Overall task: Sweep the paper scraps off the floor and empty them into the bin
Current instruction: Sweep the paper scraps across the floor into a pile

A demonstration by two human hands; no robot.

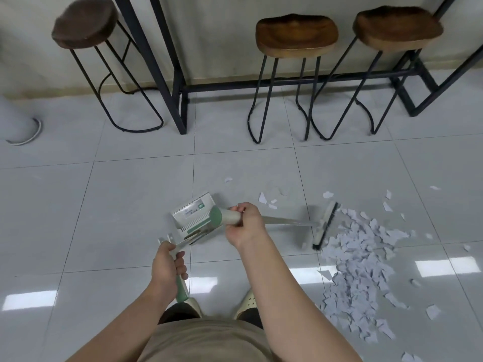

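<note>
A heap of white paper scraps [363,273] lies on the grey tiled floor at the right, with loose bits scattered around it. My right hand [244,223] grips the cream and green handle of a broom [325,226]; its dark-bristled head rests at the heap's upper left edge. My left hand [167,267] holds the handle of a dustpan [194,214], whose white and green pan hangs above the floor, left of the broom handle.
Three wooden bar stools [295,35] on black wire legs and a black metal table frame [180,87] stand along the far wall. A white round base [18,121] sits at the left edge. My feet in cream shoes [247,303] are below my hands.
</note>
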